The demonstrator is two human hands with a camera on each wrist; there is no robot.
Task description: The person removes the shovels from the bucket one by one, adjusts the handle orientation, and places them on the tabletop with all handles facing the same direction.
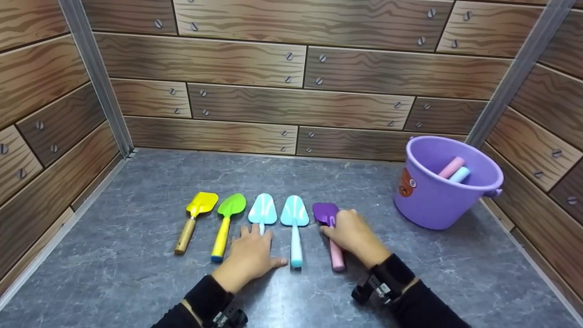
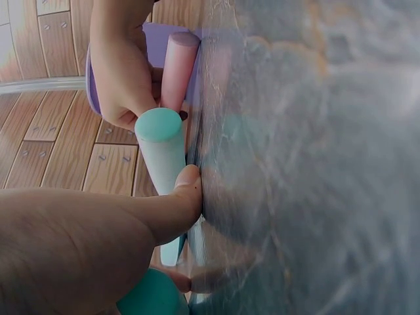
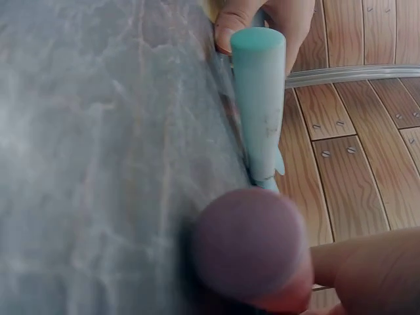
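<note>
- Black sleeves (image 1: 426,305) enter from the near edge, slanting inward, with a dark device (image 1: 380,287) strapped at the right wrist.
- Left hand (image 1: 250,253) lies palm down, fingers spread and pointing far, over the handle of the left light-blue shovel (image 1: 263,209); no grasp shows, though how firmly the hidden fingertips press is hard to tell.
- Its thumb stretches right, the tip just beside the right light-blue shovel (image 1: 295,232).
- Right hand (image 1: 353,232) reaches far and left, knuckles up, fingers curled around the purple shovel (image 1: 324,213) near its neck; the pink handle points near.
- Left of these lie a green shovel (image 1: 226,222) and a yellow shovel (image 1: 189,225).
- Far right stands a purple bucket (image 1: 437,205), with pink and light-blue handles inside, seen only from the head.
- Left wrist view adds the thumb tip down at the tabletop (image 2: 315,164).
- Right wrist view adds dark scuffs on the right light-blue shovel's handle and the pink handle's rounded end, blurred.
</note>
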